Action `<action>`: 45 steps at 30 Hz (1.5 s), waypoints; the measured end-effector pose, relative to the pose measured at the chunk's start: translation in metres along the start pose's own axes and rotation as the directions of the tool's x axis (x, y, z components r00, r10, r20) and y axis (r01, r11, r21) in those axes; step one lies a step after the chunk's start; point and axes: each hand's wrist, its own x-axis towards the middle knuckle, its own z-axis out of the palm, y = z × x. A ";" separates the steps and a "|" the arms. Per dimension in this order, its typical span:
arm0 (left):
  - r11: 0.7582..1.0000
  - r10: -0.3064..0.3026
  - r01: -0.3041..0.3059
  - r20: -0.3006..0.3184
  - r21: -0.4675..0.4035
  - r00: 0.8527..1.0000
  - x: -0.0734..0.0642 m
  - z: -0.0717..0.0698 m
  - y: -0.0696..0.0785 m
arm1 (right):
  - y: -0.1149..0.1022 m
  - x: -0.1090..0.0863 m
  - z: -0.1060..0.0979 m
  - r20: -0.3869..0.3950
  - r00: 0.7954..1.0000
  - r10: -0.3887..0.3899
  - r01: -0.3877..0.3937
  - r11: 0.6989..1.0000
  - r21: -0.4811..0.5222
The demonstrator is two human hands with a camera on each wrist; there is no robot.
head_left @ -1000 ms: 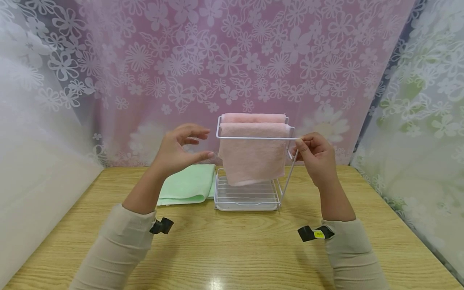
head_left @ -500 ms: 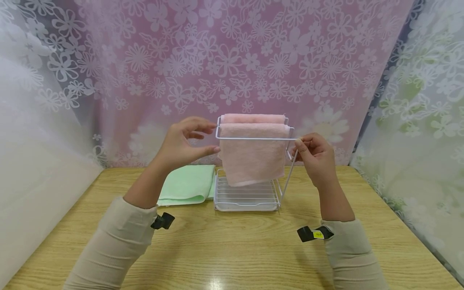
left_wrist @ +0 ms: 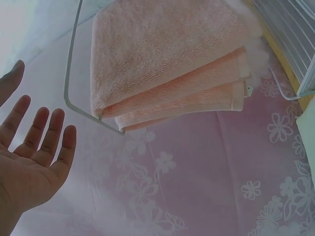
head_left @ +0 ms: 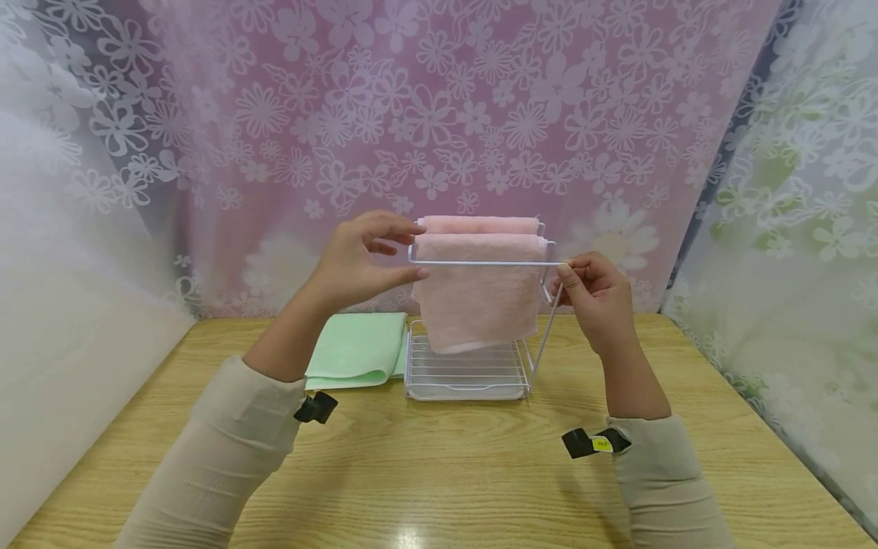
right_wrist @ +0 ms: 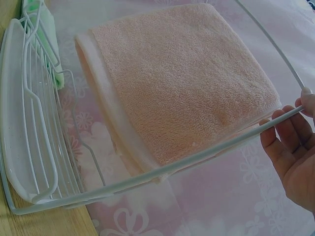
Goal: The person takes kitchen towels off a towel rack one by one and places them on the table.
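Observation:
A small white wire rack stands on the table, with a wire shelf at its base and bars up top. Folded over those bars hangs a pink towel, its layered lower edges loose in the left wrist view. My right hand pinches the rack's upper right corner between thumb and fingers; the right wrist view shows those fingers on the side wire. Beside the upper left corner, my left hand has thumb and fingers spread apart. In the left wrist view, its fingers are apart from the wire.
A folded green towel lies on the wooden table just left of the rack. A white tray sits under the rack's shelf. Behind hangs a pink flowered curtain, with pale sheets at both sides.
My left hand has moved right and slightly up, from beside the rack to its upper left corner. The right hand keeps its pinch, and the rack and pink towel have stayed put.

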 end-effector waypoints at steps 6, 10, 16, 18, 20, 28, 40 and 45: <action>0.999 -0.023 0.023 0.016 0.040 1.000 0.010 0.005 0.000 | 0.001 0.000 0.000 0.002 1.000 0.008 -0.008 1.000 -0.016; 0.998 -0.034 0.032 0.020 0.058 0.999 0.016 0.008 -0.001 | 0.002 0.000 0.001 0.007 1.000 -0.003 0.003 1.000 -0.004; 0.995 -0.072 0.069 0.049 0.070 0.996 0.022 0.011 0.000 | 0.002 0.001 0.001 0.012 1.000 -0.020 0.019 1.000 0.024; 0.993 -0.085 0.079 0.062 0.083 0.994 0.025 0.011 0.000 | 0.003 0.002 0.002 0.012 1.000 -0.025 0.025 0.999 0.025; 0.991 -0.098 0.091 0.075 0.101 0.992 0.027 0.012 0.001 | 0.003 0.002 0.002 0.012 1.000 -0.029 0.029 0.999 0.020; 0.978 -0.150 0.130 0.118 0.160 0.982 0.041 0.019 0.000 | 0.003 0.002 0.002 0.004 1.000 -0.010 0.010 1.000 -0.008; 0.945 -0.182 0.117 0.192 0.306 0.965 0.061 0.034 0.004 | 0.005 0.001 0.001 0.008 1.000 -0.015 0.015 1.000 0.005; 0.932 -0.175 0.092 0.214 0.350 0.961 0.072 0.040 0.005 | 0.004 0.001 0.000 0.000 1.000 -0.010 0.010 1.000 0.028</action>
